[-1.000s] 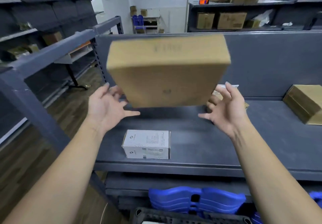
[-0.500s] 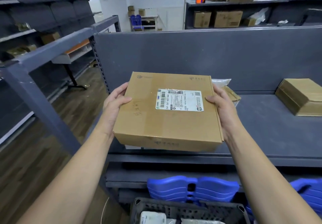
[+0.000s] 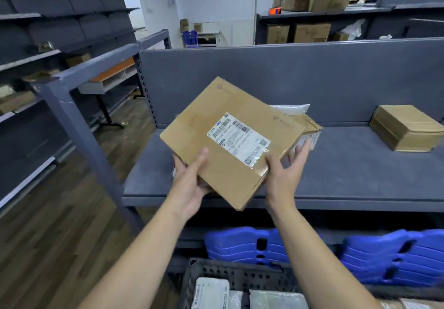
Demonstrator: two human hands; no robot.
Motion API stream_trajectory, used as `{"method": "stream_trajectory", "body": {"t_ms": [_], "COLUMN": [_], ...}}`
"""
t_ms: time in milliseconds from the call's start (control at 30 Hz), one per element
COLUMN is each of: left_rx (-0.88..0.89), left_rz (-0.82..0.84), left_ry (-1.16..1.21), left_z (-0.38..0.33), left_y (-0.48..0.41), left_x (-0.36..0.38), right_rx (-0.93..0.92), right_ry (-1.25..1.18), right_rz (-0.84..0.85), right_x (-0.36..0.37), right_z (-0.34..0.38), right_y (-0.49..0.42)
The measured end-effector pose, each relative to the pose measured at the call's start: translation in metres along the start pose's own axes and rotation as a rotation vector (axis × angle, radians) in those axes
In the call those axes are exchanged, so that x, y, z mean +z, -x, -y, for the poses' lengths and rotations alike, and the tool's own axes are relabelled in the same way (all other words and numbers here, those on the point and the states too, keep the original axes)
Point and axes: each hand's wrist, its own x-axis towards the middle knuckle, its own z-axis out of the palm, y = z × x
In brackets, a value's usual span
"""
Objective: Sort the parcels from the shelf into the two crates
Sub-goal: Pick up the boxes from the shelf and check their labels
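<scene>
Tilted parcel (image 3: 236, 142) over shelf (image 3: 360, 201) front edge, pinched by left hand (image 3: 189, 186), propped by spread right hand (image 3: 283, 178): slippage risked.

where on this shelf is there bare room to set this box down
Bare shelf between the flat parcels behind the held box and the taped box at right. The crate below is crowded.
</scene>
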Motion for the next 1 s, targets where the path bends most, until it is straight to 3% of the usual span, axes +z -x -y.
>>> {"method": "stream_trajectory", "body": {"t_ms": [133, 333, 500, 733, 1000], "left_rx": [0.154, 0.143, 0.213, 0.227, -0.038], "left_rz": [-0.046, 0.077, 0.058, -0.255, -0.025], "left_ry": [-0.093, -0.225, -0.224, -0.236, -0.350], "left_z": [-0.013, -0.052, -0.040, -0.031, -0.008], "left_y": [0.006, 0.029, 0.061, 0.080, 0.108], "left_x": [-0.008, -0.035, -0.039, -0.045, -0.068], "right_rx": [0.055, 0.110, 0.032, 0.026, 0.110], "right_ry": [-0.114, 0.097, 0.137, 0.091, 0.081], "right_rz": [0.055, 0.420, 0.414, 0.398, 0.403], "right_x": [-0.034, -0.079, -0.097, -0.098, -0.113], "right_z": [-0.004, -0.009, -0.007, -0.012, -0.019], "right_y": [0.025, 0.052, 0.076, 0.090, 0.104]}}
